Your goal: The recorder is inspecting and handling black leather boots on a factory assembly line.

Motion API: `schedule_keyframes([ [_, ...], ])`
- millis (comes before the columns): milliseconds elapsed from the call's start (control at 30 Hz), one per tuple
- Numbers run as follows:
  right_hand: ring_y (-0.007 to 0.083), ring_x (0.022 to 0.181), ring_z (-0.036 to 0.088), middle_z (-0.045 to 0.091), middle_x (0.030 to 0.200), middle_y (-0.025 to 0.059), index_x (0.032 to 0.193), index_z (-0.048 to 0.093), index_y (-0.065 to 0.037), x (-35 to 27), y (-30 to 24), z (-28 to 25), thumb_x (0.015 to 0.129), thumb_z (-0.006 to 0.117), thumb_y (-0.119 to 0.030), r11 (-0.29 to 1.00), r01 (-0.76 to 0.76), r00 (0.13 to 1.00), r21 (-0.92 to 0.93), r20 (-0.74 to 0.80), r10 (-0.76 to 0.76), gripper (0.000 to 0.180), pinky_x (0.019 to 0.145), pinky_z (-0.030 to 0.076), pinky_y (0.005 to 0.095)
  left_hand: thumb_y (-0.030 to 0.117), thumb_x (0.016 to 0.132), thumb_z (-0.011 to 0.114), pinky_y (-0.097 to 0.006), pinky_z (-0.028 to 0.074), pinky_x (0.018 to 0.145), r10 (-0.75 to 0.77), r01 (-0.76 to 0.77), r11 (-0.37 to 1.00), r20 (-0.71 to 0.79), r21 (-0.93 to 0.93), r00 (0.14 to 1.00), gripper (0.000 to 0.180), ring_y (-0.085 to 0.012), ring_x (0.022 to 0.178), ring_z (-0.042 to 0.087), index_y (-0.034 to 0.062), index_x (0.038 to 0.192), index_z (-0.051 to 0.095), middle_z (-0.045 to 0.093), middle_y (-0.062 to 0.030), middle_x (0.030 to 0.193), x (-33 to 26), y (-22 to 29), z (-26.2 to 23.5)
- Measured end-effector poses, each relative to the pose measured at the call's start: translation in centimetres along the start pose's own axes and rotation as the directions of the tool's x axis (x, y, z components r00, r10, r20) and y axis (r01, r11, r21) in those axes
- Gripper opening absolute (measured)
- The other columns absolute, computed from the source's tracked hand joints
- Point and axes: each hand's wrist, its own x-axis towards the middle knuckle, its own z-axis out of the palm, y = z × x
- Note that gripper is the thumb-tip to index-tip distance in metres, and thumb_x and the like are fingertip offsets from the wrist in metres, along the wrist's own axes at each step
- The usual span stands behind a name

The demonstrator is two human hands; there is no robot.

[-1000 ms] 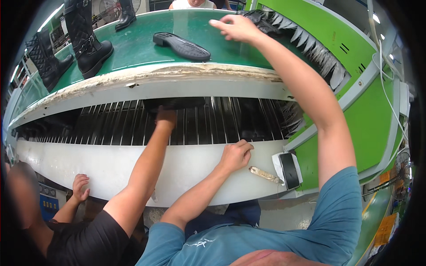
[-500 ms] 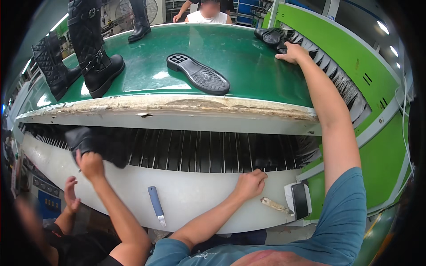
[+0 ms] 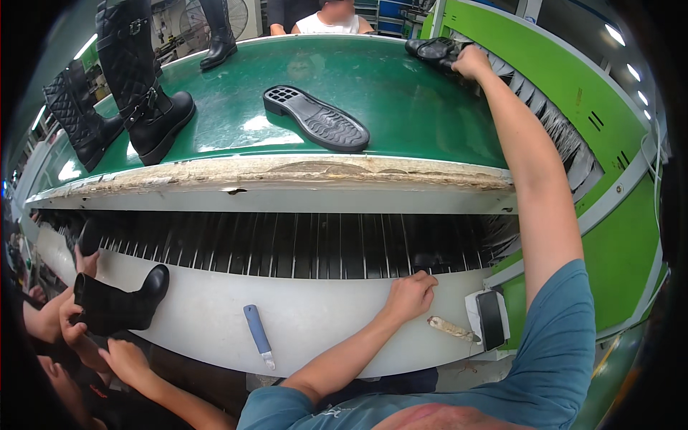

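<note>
At the far right of the green table (image 3: 401,107), my right hand (image 3: 471,63) grips the near end of a black boot (image 3: 434,50). The boot lies on its side against the hanging bristle curtain (image 3: 541,107), and my fingers hide part of it. My left hand (image 3: 411,296) rests at the inner edge of the white worktop (image 3: 344,315), fingers curled in. Nothing shows in them. A blue-handled knife (image 3: 258,337) lies to its left. On its right are a tape-wrapped stick (image 3: 451,328) and a dark phone (image 3: 491,320) on white paper.
A black shoe sole (image 3: 315,118) lies on the green table, with tall black boots (image 3: 147,93) standing left. Dark rollers (image 3: 308,244) run beneath. At lower left, a co-worker's hands (image 3: 75,322) hold a black boot (image 3: 122,297). A green machine (image 3: 609,107) stands right.
My right hand has drawn its fingers together on the boot. My left hand stays nearly put. The co-worker's blurred dark item has left the roller edge; a boot now shows lower left.
</note>
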Motion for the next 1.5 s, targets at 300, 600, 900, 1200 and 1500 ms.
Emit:
schedule_keyframes([
  [300, 0.0234, 0.087, 0.074, 0.079, 0.105, 0.0078, 0.131, 0.077, -0.017, 0.7, -1.5, 1.9, 0.082, 0.088, -0.037, 0.937, -0.057, 0.998, 0.344, -0.003, 0.061, 0.054, 0.072, 0.057, 0.0362, 0.002, 0.085, 0.073, -0.041, 0.059, 0.064, -0.002, 0.002, 1.000, 0.000, -0.016, 1.000, 0.016, -0.0271, 0.067, 0.073, 0.0083, 0.098, 0.080, 0.073, -0.0076, 0.089, -0.2, 0.0, -0.1],
  [600, 0.0089, 0.047, 0.049, 0.061, 0.065, -0.0003, 0.084, 0.068, -0.007, 2.6, -0.4, 3.6, 0.088, 0.088, -0.017, 0.548, -0.474, 0.879, 0.689, 0.330, 0.345, 0.023, 0.042, 0.034, 0.0241, 0.004, 0.085, 0.071, -0.042, 0.060, 0.067, -0.010, 0.010, 1.000, 0.032, -0.017, 0.999, 0.018, -0.0291, 0.073, 0.074, 0.0095, 0.099, 0.079, 0.074, -0.0077, 0.092, -0.2, -0.2, 0.2],
  [900, 0.0183, 0.078, 0.069, 0.078, 0.091, 0.0068, 0.103, 0.084, -0.004, -0.2, -3.7, -5.4, 0.082, 0.079, -0.010, 0.706, 0.123, 0.986, 0.697, -0.167, -0.008, 0.023, 0.069, 0.055, 0.0351, 0.006, 0.086, 0.069, -0.047, 0.060, 0.072, -0.044, 0.044, 0.999, 0.019, 0.024, 0.999, 0.018, -0.0339, 0.082, 0.075, 0.0083, 0.100, 0.079, 0.074, -0.0098, 0.094, -0.2, -1.0, -0.4],
  [1200, 0.0096, 0.080, 0.063, 0.070, 0.086, -0.0004, 0.119, 0.082, -0.008, -7.4, -0.3, -8.8, 0.091, 0.073, -0.007, 0.656, 0.286, 0.935, 0.699, -0.354, -0.032, 0.030, 0.074, 0.050, 0.0280, 0.004, 0.084, 0.069, -0.047, 0.062, 0.073, -0.006, 0.006, 1.000, 0.028, -0.017, 1.000, 0.017, -0.0354, 0.082, 0.075, 0.0070, 0.099, 0.078, 0.073, -0.0108, 0.092, -0.3, 0.2, 0.0],
  [1500, 0.0134, 0.067, 0.063, 0.065, 0.071, 0.0005, 0.106, 0.081, -0.012, -26.1, 1.8, -4.8, 0.087, 0.075, -0.013, 0.768, 0.224, 0.948, 0.600, -0.317, -0.030, 0.020, 0.066, 0.052, 0.0326, -0.004, 0.088, 0.072, -0.031, 0.061, 0.062, 0.144, -0.149, 0.987, -0.075, -0.063, 0.987, 0.020, -0.0215, 0.070, 0.076, 0.0055, 0.104, 0.080, 0.076, -0.0077, 0.093, 0.0, 2.3, -1.1],
])
